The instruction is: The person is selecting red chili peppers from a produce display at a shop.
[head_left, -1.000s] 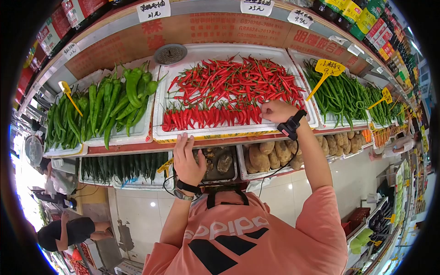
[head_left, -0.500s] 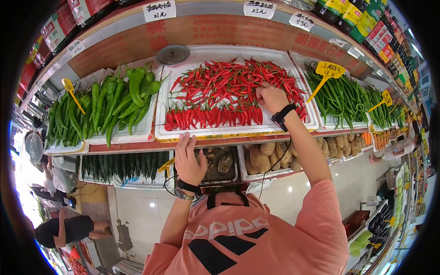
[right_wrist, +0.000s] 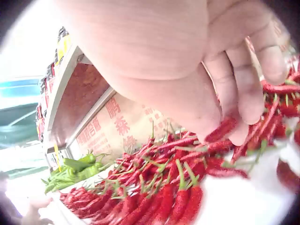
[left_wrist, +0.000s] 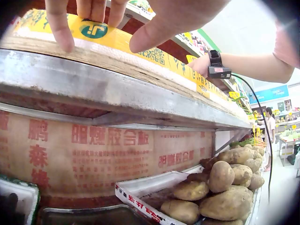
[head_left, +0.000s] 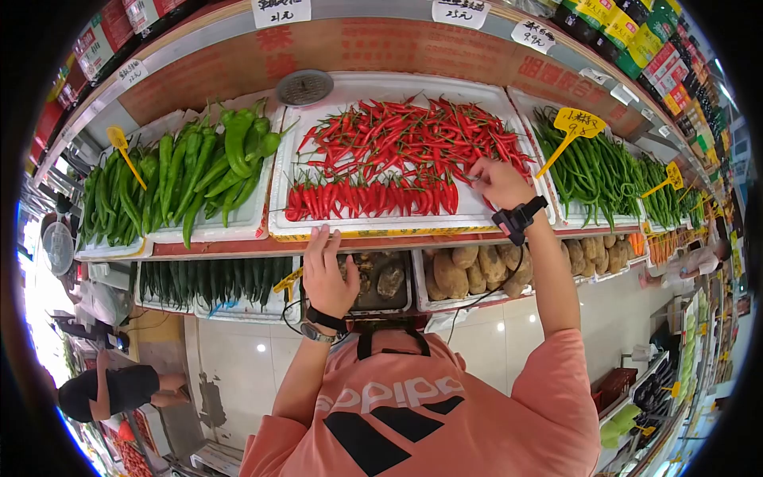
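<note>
A white foam tray holds a loose pile of red chilies toward the back. Along its front, more chilies stand in a neat row, stems pointing back. My right hand is over the tray just past the row's right end, and its thumb and fingers pinch a red chili in the right wrist view. My left hand rests with extended fingers at the tray's front edge, fingertips against the yellow printed side in the left wrist view.
Green peppers lie in trays to the left, slimmer green chilies to the right. Below are cucumbers and potatoes. A metal strainer sits at the tray's back left corner. Yellow price tags stick up.
My right hand went from the row's right end back to the loose pile, then came forward and right to beside the row. The left hand stayed at the tray edge.
</note>
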The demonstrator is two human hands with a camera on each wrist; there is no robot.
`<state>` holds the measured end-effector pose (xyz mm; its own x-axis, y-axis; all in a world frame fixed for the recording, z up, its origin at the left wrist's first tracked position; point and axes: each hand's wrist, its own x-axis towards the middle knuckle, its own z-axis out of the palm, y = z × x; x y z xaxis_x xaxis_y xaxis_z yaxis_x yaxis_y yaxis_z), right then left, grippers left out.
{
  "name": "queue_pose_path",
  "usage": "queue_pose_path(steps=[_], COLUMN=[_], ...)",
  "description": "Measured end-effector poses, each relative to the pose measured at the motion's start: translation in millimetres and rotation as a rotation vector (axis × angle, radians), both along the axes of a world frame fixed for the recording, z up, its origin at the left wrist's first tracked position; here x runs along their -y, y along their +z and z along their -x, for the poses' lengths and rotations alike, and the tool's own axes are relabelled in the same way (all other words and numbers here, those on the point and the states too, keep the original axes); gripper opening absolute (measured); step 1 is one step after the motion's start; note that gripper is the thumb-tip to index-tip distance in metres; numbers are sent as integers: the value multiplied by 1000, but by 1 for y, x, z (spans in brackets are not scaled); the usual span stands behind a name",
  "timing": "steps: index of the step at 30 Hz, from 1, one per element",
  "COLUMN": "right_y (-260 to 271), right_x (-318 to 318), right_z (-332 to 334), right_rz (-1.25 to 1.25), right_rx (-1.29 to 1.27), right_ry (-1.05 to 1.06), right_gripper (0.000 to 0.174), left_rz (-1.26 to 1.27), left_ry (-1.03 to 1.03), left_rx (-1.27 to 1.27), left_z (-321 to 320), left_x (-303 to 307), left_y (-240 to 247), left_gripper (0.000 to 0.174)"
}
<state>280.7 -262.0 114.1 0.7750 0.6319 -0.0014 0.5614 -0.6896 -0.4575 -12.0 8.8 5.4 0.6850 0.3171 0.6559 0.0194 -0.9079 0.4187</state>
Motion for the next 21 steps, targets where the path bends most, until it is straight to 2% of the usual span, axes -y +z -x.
queue_pose_path(steps=[1, 5, 9, 18, 21], right_y=[-2, -28, -29, -23, -20], right_x=[1, -3, -7, -21, -36], right_z=[3, 6, 6, -14, -16], right_rz=[11, 48, 14, -108, 42], right_rx=[-109, -63, -90, 44, 110], right_ry=[-2, 23, 36, 116, 108], right_gripper=[26, 32, 34, 24, 20], left_rz=[9, 2, 5, -10, -7], left_ry=[-8, -11, -14, 15, 11], left_rx=[-1, 0, -2, 0, 4], left_z=[0, -1, -2, -2, -2], left_x=[0, 0, -1, 0, 1], left_y=[-1, -2, -3, 1, 2], left_gripper=[57, 58, 57, 56, 55])
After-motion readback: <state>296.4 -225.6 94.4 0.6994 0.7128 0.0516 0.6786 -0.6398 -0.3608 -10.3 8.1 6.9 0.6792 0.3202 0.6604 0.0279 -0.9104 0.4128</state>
